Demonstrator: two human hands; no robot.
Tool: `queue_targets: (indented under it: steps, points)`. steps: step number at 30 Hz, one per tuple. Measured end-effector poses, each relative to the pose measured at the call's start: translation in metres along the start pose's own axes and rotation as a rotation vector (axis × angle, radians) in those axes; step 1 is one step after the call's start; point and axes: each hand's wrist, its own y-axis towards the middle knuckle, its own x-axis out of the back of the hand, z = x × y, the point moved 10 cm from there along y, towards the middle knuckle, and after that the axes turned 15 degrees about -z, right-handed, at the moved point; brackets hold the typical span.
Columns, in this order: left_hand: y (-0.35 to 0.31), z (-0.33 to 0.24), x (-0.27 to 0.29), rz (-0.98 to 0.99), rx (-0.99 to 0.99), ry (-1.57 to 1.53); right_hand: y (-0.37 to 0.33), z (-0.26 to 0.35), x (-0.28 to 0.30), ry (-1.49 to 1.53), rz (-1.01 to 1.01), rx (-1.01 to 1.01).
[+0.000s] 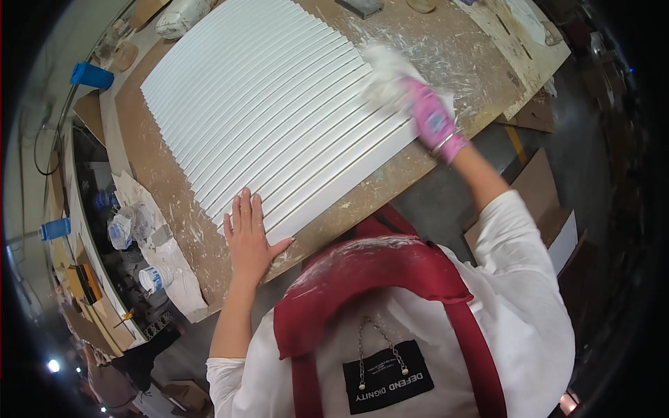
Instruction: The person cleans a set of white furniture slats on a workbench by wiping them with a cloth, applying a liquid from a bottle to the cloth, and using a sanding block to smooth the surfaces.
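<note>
On the bench: panel (279,111), white and ribbed, lies flat on the dusty workbench (167,188)
Left hand: (247,237) bare, fingers spread flat, pressing the panel's near corner
Right hand: (432,122) in a pink glove, fingers closed around a white rag (387,73) (blurred), rag against the panel's right edge
Nearby: blue cup (92,75) beyond the bench's far left edge; apron (376,279), red, dusted white

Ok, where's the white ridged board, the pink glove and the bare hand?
white ridged board (279,104), head view, middle ridges.
pink glove (433,122), head view, back of right hand.
bare left hand (247,233), head view, back of hand.
</note>
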Motion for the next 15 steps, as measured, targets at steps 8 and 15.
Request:
queue_targets:
  steps: [8, 15]
  points:
    - [0.003, -0.002, 0.000, 0.015, 0.011, 0.000, 0.014, 0.129, -0.001, -0.083, 0.060, 0.273]
    - [0.003, 0.000, 0.004, -0.010, 0.024, -0.016, -0.008, 0.011, 0.013, -0.251, -0.116, 0.088]
